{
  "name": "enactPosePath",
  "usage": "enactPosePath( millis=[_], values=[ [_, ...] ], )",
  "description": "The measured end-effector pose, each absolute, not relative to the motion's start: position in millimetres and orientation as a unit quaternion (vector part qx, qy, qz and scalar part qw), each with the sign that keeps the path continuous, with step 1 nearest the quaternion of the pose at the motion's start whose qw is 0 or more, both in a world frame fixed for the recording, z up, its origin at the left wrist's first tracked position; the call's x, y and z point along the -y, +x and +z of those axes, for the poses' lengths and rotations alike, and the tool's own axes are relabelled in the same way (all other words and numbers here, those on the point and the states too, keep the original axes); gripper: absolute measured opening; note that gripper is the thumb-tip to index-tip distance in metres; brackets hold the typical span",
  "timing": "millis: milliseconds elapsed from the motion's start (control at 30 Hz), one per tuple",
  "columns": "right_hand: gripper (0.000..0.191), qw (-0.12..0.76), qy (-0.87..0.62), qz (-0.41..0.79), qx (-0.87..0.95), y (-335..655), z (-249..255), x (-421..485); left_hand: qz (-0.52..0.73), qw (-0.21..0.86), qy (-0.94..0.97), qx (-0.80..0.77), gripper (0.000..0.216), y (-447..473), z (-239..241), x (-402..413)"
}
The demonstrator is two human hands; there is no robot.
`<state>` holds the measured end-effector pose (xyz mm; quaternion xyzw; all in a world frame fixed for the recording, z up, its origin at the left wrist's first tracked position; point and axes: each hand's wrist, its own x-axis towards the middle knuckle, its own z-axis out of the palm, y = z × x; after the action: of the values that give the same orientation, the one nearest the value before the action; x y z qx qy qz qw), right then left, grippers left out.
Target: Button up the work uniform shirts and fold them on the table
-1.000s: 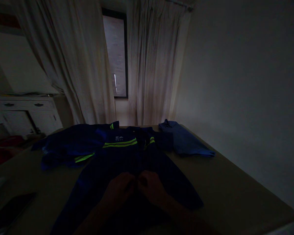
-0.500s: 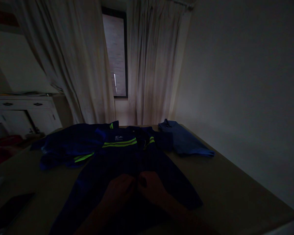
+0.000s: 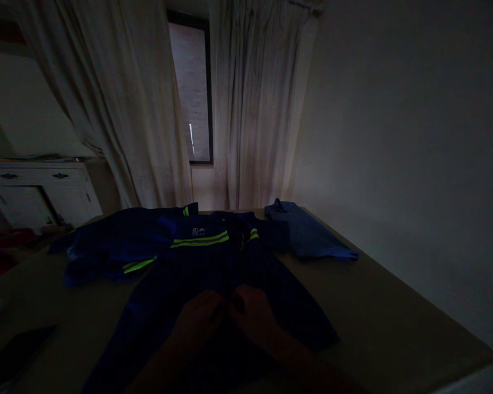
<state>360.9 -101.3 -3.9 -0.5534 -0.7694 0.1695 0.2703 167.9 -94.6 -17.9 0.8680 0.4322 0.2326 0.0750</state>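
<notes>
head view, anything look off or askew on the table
Only the dark blue garment under the left hand and right hand: its sleeve lies bunched and crumpled. Dim light hides finer detail.

- The left hand (image 3: 199,320) and the right hand (image 3: 252,317) lie close together, fingertips almost meeting, on the dark blue work garment (image 3: 181,273).
- It is too dark to tell if the fingers pinch the cloth.
- The garment is spread flat on the counter (image 3: 394,317) under both hands and reaches away beyond them.
- Its neon yellow stripes (image 3: 199,239) are beyond the hands.
- A folded blue shirt (image 3: 308,238) lies beyond the right hand and further to the right.
- A dark flat thing (image 3: 16,355) lies well apart, left of the left hand.
- Pale curtains (image 3: 254,109) and a window (image 3: 193,93) are far beyond both hands.
</notes>
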Motion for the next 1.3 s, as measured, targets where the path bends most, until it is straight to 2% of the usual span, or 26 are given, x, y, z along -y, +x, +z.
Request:
enactPosePath(
  millis=[400, 900, 1067, 1300],
  values=[
    [0.008, 0.324, -0.483, 0.186, 0.792, 364, -8, 101, 0.240, 0.080, 0.856, -0.450, 0.014, 166, -19, 95],
    [0.011, 0.266, -0.449, 0.229, 0.822, 374, -9, 90, 0.233, 0.138, 0.844, -0.463, 0.017, 168, -17, 94],
    [0.013, 0.268, -0.450, 0.216, 0.824, 374, -11, 88, 0.251, 0.189, 0.834, -0.454, 0.016, 168, -22, 91],
    [0.010, 0.244, -0.462, 0.195, 0.830, 372, -6, 92, 0.300, 0.319, 0.771, -0.463, 0.016, 171, -2, 98]
  ],
)
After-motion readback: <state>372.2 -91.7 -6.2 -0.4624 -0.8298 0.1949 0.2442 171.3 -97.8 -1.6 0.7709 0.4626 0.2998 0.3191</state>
